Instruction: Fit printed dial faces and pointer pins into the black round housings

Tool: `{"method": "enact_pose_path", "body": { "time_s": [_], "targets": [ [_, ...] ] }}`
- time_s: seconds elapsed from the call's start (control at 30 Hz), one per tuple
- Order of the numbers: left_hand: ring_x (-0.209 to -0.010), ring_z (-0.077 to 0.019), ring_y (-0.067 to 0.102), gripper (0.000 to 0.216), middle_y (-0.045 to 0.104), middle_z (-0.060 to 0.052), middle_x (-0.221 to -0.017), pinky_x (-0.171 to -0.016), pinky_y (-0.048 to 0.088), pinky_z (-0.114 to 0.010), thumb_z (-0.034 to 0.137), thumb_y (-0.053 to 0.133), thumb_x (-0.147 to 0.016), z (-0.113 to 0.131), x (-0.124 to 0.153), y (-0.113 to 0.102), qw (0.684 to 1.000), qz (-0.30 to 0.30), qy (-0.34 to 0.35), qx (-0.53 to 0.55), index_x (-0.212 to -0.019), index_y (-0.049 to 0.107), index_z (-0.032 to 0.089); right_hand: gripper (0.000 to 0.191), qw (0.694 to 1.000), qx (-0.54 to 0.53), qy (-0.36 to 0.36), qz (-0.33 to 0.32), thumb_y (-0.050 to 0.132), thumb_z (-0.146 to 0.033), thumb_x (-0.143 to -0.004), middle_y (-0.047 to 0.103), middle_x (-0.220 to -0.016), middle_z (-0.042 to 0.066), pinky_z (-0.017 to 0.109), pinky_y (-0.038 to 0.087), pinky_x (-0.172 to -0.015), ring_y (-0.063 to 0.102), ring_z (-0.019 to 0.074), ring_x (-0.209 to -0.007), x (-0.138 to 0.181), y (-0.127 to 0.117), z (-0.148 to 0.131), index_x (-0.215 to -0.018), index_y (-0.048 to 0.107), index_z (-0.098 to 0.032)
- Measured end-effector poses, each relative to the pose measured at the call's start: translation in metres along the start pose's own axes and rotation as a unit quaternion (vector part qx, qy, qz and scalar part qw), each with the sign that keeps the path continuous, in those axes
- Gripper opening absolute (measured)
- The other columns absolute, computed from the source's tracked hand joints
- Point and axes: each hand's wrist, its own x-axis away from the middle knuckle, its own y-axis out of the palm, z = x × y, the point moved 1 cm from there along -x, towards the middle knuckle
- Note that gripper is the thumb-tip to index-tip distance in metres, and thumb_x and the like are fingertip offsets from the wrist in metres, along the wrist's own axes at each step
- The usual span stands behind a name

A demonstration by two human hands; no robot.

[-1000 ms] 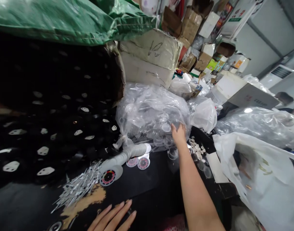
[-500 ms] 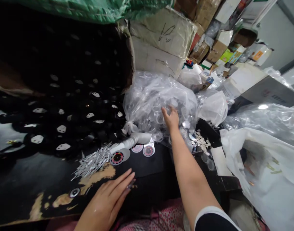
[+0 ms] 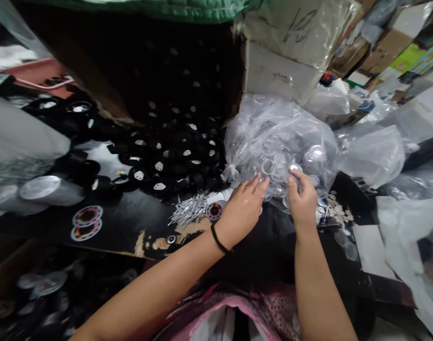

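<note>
A clear plastic bag (image 3: 276, 142) full of transparent round lids lies on the black table (image 3: 131, 222). My left hand (image 3: 243, 208), with a black band on its wrist, rests against the bag's lower front edge, fingers stretched toward it. My right hand (image 3: 302, 199) presses on the bag just to the right, fingers curled onto the plastic. A heap of small metal pins (image 3: 189, 213) and a round printed dial (image 3: 215, 211) lie just left of my left hand.
A pile of black round parts with white inserts (image 3: 166, 156) fills the table's back under a dark box. Cardboard boxes (image 3: 283, 52) and more plastic bags (image 3: 372, 156) crowd the right. Printed discs (image 3: 86, 221) lie at the left. White chips (image 3: 339, 210) are scattered right of my hand.
My left hand has risen from the table's front edge to the bag. My right hand has drawn back to the bag's lower front. The view has swung down and left.
</note>
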Motion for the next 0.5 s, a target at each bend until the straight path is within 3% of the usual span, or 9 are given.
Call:
{"method": "enact_pose_path", "body": {
  "time_s": [0.13,0.27,0.37,0.5],
  "targets": [
    [-0.13,-0.0205,0.056,0.038,0.064,-0.01,-0.14,-0.112,0.043,-0.039,0.017,0.041,-0.102,-0.014,0.043,-0.014,1.0,-0.003,-0.029,0.01,-0.137,0.055,0.013,0.036,0.998,0.002,0.047,-0.042,0.052,-0.043,-0.092,0.075,-0.107,0.014,0.051,0.05,-0.097,0.068,0.0298,-0.105,0.033,-0.013,0.011,-0.103,0.073,-0.015],
    [-0.123,-0.0291,0.059,0.038,0.066,-0.015,-0.136,-0.106,0.047,-0.047,0.022,0.051,-0.099,-0.04,0.096,-0.027,0.99,0.002,-0.133,-0.041,-0.136,0.056,0.012,0.032,0.99,-0.016,0.037,-0.134,0.047,-0.037,-0.096,0.076,-0.1,0.01,0.04,0.055,-0.086,0.071,0.0239,-0.093,0.046,0.009,-0.014,-0.103,0.072,-0.019],
    [-0.123,-0.0368,0.058,0.048,0.061,-0.019,-0.142,-0.104,0.045,-0.054,0.025,0.06,-0.094,-0.052,0.102,-0.021,0.981,-0.019,-0.159,-0.11,-0.139,0.055,0.008,0.023,0.971,-0.01,-0.004,-0.238,0.056,-0.031,-0.092,0.075,-0.103,0.007,0.037,0.055,-0.084,0.072,0.0228,-0.09,0.045,0.043,-0.051,-0.103,0.074,-0.022],
    [-0.119,-0.0393,0.059,0.05,0.063,-0.017,-0.14,-0.101,0.045,-0.057,0.029,0.064,-0.092,-0.054,0.09,-0.01,0.978,-0.048,-0.16,-0.123,-0.138,0.058,0.01,0.041,0.931,0.176,-0.048,-0.317,0.061,-0.035,-0.092,0.061,-0.131,0.018,0.051,0.049,-0.093,0.066,0.0344,-0.109,0.034,0.072,-0.082,-0.127,0.062,-0.015]
  ]
}}
